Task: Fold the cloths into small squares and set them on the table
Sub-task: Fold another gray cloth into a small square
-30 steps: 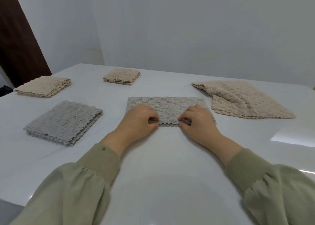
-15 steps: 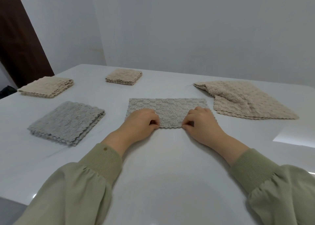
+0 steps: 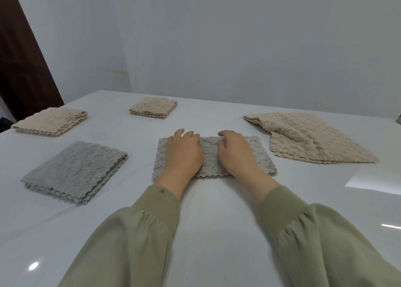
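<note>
Loose sage-green sleeves gather into ribbed cuffs.

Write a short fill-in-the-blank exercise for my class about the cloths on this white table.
1. The left hand and right hand lie on a scalloped cloth strip coloured ____.
2. The loose, unfolded beige cloth lies to the ____ of both hands.
3. Beside the folded grey cloth square, the folded beige cloth squares number ____.
Missing words: grey, right, two.
</note>
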`<state>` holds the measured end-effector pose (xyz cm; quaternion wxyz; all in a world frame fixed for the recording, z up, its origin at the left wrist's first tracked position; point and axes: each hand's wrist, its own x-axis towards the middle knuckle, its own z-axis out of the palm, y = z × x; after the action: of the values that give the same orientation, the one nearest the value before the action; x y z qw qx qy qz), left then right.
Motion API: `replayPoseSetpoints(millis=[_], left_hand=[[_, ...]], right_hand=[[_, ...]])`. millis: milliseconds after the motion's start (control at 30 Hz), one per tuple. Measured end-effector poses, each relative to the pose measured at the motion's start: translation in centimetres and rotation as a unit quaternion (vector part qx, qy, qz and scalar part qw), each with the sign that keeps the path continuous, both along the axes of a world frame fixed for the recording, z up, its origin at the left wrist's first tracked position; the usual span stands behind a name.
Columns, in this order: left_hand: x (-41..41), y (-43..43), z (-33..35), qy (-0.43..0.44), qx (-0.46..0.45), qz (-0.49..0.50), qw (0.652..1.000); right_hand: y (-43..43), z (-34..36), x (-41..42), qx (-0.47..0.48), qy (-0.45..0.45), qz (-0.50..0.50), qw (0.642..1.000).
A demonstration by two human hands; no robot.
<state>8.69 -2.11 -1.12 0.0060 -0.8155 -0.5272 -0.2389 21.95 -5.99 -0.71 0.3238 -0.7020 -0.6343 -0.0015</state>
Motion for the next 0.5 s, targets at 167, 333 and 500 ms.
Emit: replayPoseSetpoints(millis=[167,333,500], left_hand=[[-0.6,1.1,-1.0,0.120,-0.150,-0.004,0.981],[-2.1,1.5,-1.1,0.134,-0.183,0.001,0.974],[-4.7,1.9,-1.1,0.118,-0.210,0.026,0.970]], right_hand=[[1.3,-1.6,-0.7,-0.181,-0.120,0.004,0.976],[1.5,-1.4,1.5,-0.243,-0.141,-0.029,0.959],[1.2,-1.5,4.4,-0.264,-0.134,-0.081,0.952]])
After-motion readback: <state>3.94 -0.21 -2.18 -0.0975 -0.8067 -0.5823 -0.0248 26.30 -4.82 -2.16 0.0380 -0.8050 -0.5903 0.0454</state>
